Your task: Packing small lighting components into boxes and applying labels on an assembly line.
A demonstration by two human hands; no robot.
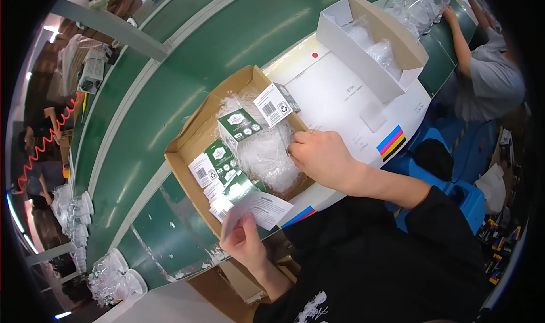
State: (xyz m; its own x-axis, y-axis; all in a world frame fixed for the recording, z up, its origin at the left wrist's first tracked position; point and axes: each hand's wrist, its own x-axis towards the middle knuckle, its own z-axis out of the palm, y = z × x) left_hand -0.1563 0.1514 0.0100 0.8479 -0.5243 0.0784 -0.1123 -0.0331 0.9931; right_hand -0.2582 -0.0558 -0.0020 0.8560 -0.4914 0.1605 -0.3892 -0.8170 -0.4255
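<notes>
An open brown cardboard box (190, 124) sits tilted in front of me on the work surface. Inside lie crumpled clear plastic wrap (271, 159) and several small green-and-white cartons (238, 124). My left hand (245, 244), at the box's near left corner, pinches a white printed leaflet (264, 209) that overlaps the cartons. My right hand (325, 159) reaches over the box's right wall with fingers curled together beside the wrap. Whatever its fingertips grip is hidden.
Beyond the brown box, a white open box (363, 53) with clear wrap stands on a white printed board (335, 90). A green conveyor (227, 44) curves behind. Clear domed pieces (116, 277) sit at lower left. A co-worker (488, 73) handles similar pieces (414, 7) at upper right.
</notes>
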